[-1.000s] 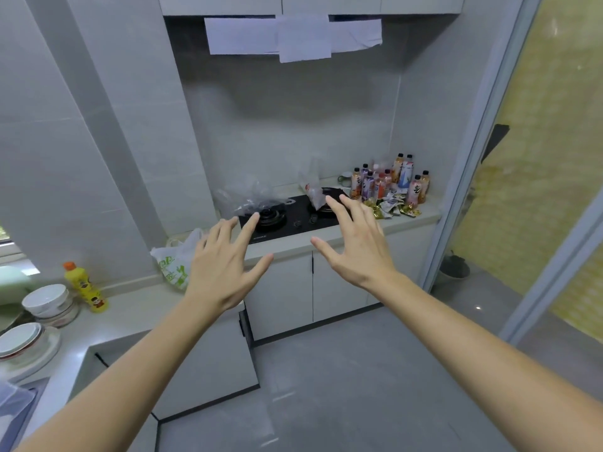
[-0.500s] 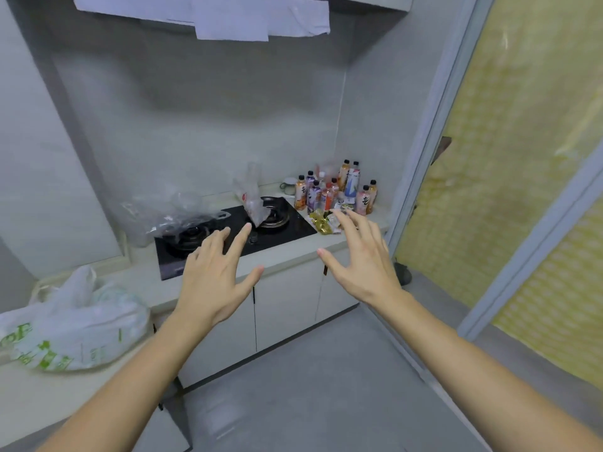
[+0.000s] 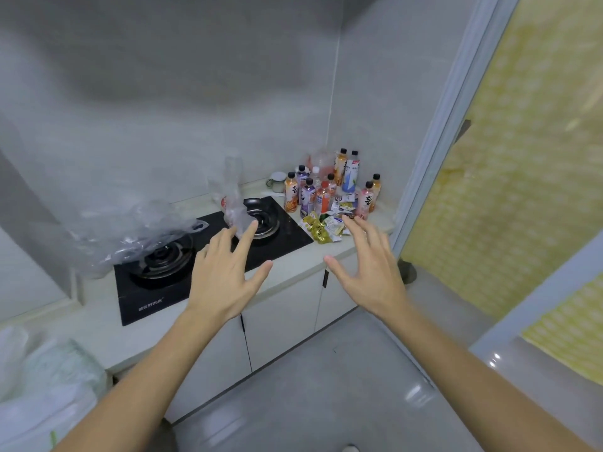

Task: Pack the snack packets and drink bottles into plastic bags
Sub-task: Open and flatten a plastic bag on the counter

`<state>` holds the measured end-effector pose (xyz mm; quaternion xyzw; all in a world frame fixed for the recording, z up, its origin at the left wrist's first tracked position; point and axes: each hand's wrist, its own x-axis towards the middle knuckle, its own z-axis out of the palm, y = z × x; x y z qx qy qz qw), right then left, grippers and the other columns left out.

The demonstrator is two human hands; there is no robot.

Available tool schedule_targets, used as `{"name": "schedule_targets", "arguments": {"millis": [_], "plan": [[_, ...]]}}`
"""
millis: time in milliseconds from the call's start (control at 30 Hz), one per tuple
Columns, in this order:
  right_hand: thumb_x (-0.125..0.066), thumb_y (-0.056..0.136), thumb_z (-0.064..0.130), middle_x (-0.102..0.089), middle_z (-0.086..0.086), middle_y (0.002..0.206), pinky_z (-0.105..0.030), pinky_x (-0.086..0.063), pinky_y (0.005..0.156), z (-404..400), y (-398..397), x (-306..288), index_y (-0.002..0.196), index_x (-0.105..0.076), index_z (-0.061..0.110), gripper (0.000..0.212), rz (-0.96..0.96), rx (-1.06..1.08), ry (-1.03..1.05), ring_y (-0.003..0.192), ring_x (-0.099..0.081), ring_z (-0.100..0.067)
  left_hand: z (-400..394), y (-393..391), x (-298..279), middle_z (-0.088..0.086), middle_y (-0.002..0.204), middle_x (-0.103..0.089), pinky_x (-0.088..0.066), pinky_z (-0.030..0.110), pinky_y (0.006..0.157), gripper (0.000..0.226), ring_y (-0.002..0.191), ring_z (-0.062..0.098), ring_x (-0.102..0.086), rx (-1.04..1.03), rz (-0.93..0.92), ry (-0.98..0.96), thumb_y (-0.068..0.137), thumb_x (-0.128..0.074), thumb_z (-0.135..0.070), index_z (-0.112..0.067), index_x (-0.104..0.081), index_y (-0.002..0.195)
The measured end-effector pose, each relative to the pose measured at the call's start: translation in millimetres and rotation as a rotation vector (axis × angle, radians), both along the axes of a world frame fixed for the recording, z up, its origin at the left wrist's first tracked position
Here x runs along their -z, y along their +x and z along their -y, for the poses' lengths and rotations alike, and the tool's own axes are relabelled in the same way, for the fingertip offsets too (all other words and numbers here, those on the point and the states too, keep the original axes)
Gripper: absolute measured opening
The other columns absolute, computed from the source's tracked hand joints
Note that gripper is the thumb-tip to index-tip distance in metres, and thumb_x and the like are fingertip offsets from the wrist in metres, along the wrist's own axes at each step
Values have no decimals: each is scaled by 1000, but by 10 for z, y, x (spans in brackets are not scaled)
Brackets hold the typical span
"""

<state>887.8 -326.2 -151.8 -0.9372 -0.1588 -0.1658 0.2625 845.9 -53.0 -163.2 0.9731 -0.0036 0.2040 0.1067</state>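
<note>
Landmark: stove (image 3: 208, 259). Your way from stove's front edge to snack packets (image 3: 323, 225) right of it: bare surface (image 3: 293, 272). Behind packets, drink bottles (image 3: 326, 190) crowd corner, walls close behind and right. Clear plastic bags (image 3: 137, 233) drape over stove's left burner; another bag (image 3: 233, 203) stands on right burner.

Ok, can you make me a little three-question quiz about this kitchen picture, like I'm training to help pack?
1. True or false: the hands already hold a bottle.
2. Where do the snack packets lie: A) on the floor, B) on the counter in front of the drink bottles, C) inside a bag?
3. What lies over the gas stove's left burner?

Key:
1. False. The left hand and right hand are both open and hold nothing.
2. B.
3. A crumpled clear plastic bag.
</note>
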Motion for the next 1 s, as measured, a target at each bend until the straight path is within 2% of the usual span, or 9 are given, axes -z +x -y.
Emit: {"name": "schedule_targets", "arguments": {"millis": [167,300,567,733,833,1000], "plan": [[-55,94,65,-32,6,160,-52,-37,118,77,936,279,158,-24,38,77,-36,-56,46,148,-28,-19,112,817,222,7,140,-50,-46,47,96,74,131,26,-45,-18,-63,27,95,-34,-68,-30,-30,158],[-48,91,71,-33,4,161,-50,-35,119,74,1679,535,159,-27,33,80,-107,-108,61,149,-27,-20,122,1348,298,7,138,-49,-44,47,95,70,130,27,-44,-98,-103,42,94,-35,-66,-32,-31,156],[-60,95,61,-34,4,158,-41,-30,118,-172,2857,792,158,-31,30,77,-133,-311,-3,148,-27,-19,13,2066,480,7,142,-49,-46,53,97,75,131,30,-45,-309,-183,-1,93,-32,-66,-30,-26,158],[-56,96,62,-32,1,160,-51,-28,124,-553,3379,1016,159,-27,29,77,-181,-403,-40,151,-24,-22,-223,2419,731,9,145,-47,-47,55,99,74,133,31,-44,-362,-220,-35,95,-33,-64,-33,-20,160],[-55,96,62,-32,0,161,-50,-30,122,-834,3709,1168,160,-26,29,78,-195,-435,-57,150,-26,-23,-442,2747,913,9,144,-48,-47,54,99,73,133,31,-44,-390,-226,-51,96,-33,-64,-29,-23,160],[-54,94,63,-31,0,161,-52,-33,119,-1333,4255,1362,161,-24,30,80,-238,-400,-123,151,-25,-25,-841,3462,1207,10,140,-49,-44,54,97,69,130,32,-45,-382,-237,-109,99,-44,-57,-29,-25,159]]}}
